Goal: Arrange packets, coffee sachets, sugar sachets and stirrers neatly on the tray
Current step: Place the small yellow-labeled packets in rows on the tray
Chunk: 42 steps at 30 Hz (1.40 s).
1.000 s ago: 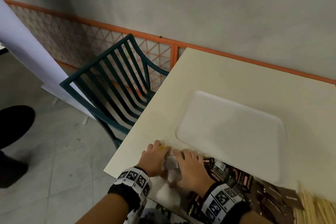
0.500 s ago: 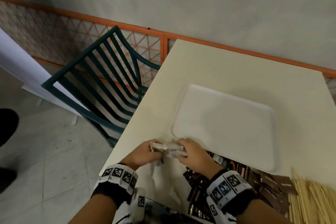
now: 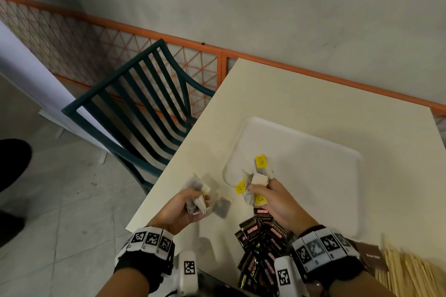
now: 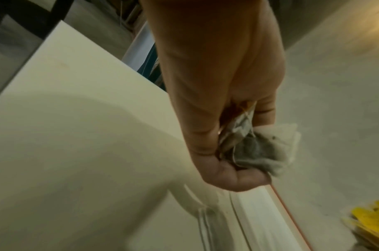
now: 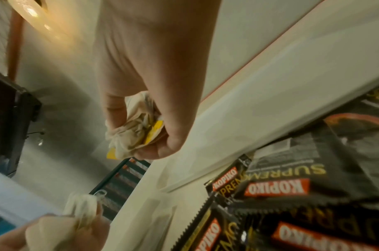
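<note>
My left hand grips a crumpled bunch of tea bags above the table's near left edge; the left wrist view shows the hand curled round these grey-white bags. My right hand grips another bunch of tea bags with yellow tags over the near left corner of the white tray. In the right wrist view the fingers close on that bunch. One tea bag lies on the table between my hands.
Black Kopiko coffee sachets are piled by my right wrist, and show again from the right wrist. Brown sugar sachets and wooden stirrers lie at the near right. A dark green chair stands left of the table.
My hands were together over the tea bags at the near table edge. They have lifted and drawn apart, each with a bunch; the right one has moved over the tray's corner.
</note>
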Motion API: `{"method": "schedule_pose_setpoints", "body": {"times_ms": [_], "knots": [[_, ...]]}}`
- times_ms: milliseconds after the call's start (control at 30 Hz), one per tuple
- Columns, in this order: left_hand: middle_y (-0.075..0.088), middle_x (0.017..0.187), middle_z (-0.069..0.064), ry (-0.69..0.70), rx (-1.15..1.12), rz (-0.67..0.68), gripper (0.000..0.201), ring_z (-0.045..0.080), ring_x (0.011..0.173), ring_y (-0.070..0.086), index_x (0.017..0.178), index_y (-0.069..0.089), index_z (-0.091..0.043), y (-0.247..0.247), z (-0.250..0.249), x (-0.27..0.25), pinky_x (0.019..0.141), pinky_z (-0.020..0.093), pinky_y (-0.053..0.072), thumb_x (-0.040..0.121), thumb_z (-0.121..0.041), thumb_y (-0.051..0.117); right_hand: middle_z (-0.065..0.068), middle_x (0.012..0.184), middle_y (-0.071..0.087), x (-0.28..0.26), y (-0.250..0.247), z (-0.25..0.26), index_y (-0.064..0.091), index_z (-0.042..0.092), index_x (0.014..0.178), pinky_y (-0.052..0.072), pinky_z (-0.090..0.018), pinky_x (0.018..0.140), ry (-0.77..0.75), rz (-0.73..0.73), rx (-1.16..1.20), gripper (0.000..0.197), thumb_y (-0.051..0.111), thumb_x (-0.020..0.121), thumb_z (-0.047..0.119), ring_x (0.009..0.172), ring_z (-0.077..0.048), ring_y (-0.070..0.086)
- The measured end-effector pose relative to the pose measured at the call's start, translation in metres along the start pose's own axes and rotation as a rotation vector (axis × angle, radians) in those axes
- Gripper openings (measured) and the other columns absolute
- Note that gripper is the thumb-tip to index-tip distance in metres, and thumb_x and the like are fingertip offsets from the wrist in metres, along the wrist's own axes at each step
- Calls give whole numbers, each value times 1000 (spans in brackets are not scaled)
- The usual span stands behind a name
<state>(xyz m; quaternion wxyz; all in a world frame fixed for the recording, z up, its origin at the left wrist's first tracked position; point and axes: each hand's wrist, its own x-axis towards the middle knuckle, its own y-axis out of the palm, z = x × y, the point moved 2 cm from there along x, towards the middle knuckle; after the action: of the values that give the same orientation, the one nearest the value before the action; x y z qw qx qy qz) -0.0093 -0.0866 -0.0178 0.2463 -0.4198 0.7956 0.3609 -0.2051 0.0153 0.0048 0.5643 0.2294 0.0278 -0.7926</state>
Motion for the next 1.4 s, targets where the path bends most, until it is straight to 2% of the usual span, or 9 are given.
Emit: {"method": "schedule_pose_setpoints", "body": {"times_ms": [133, 267, 400, 533, 700, 867, 1033, 1200, 1400], "knots": [[64, 87, 14, -29, -83, 58, 28, 24, 76, 64, 88, 61, -4, 19, -1, -3, 76, 39, 53, 78, -30, 56, 0, 83, 63, 4, 17, 14, 55, 7, 109, 47, -24, 73, -93, 18, -241, 21, 57, 88, 7, 76, -14, 58], [67, 100, 17, -34, -150, 201, 66, 32, 92, 62, 104, 67, -11, 36, -6, -5, 82, 46, 52, 84, -65, 35, 0, 121, 49, 6, 44, 16, 45, 19, 128, 43, -24, 96, -206, 143, -747, 39, 54, 90, 19, 112, -12, 51], [70, 82, 14, -3, -81, 260, 62, 24, 79, 67, 79, 73, -7, 42, -8, -10, 80, 39, 50, 87, -55, 35, 0, 138, 35, 3, 57, 8, 33, 29, 138, 36, -35, 107, -195, 375, -992, 53, 53, 88, 26, 126, -16, 38], [68, 76, 11, -19, -72, 110, 26, 16, 67, 67, 91, 63, -3, 30, -4, -5, 64, 28, 57, 83, -26, 54, 2, 128, 55, 3, 53, 10, 57, 23, 123, 43, -30, 102, -244, 359, -867, 33, 51, 91, 17, 115, -12, 53], [71, 84, 11, 28, -164, 5, 19, 21, 75, 70, 102, 59, -5, 4, 3, -4, 74, 38, 57, 87, -14, 52, -1, 116, 65, 15, 32, -2, 62, 15, 114, 45, -6, 80, -194, 12, -910, 25, 50, 92, 13, 95, -6, 58], [68, 89, 11, 82, -195, -52, 22, 17, 73, 71, 108, 57, -8, -11, 0, -7, 59, 31, 59, 88, -14, 53, -6, 133, 47, 27, 38, -22, 45, 11, 132, 40, -29, 101, -96, 148, -1282, 44, 53, 92, 26, 119, -18, 47], [67, 81, 9, 112, -138, -27, 13, 13, 71, 70, 100, 57, -10, -8, -5, -8, 61, 27, 58, 92, -13, 48, -8, 125, 44, 31, 48, -31, 47, 6, 124, 42, -31, 92, -156, 194, -1489, 49, 60, 85, 33, 115, -20, 42], [70, 84, 6, 122, -89, -32, 13, 17, 80, 70, 102, 58, -13, -5, -10, -1, 66, 30, 58, 91, -15, 51, 5, 79, 48, 32, 45, -21, 38, 17, 92, 33, -17, 53, -75, 149, -1180, 26, 60, 86, 29, 67, -9, 44], [63, 96, 12, 138, -51, -13, 15, 21, 88, 67, 105, 57, -13, -5, -14, 7, 72, 33, 56, 92, -13, 50, -3, 87, 60, 38, 3, 8, 56, 11, 103, 38, -7, 58, -124, -220, -896, 22, 64, 84, 19, 72, -10, 53]]}}
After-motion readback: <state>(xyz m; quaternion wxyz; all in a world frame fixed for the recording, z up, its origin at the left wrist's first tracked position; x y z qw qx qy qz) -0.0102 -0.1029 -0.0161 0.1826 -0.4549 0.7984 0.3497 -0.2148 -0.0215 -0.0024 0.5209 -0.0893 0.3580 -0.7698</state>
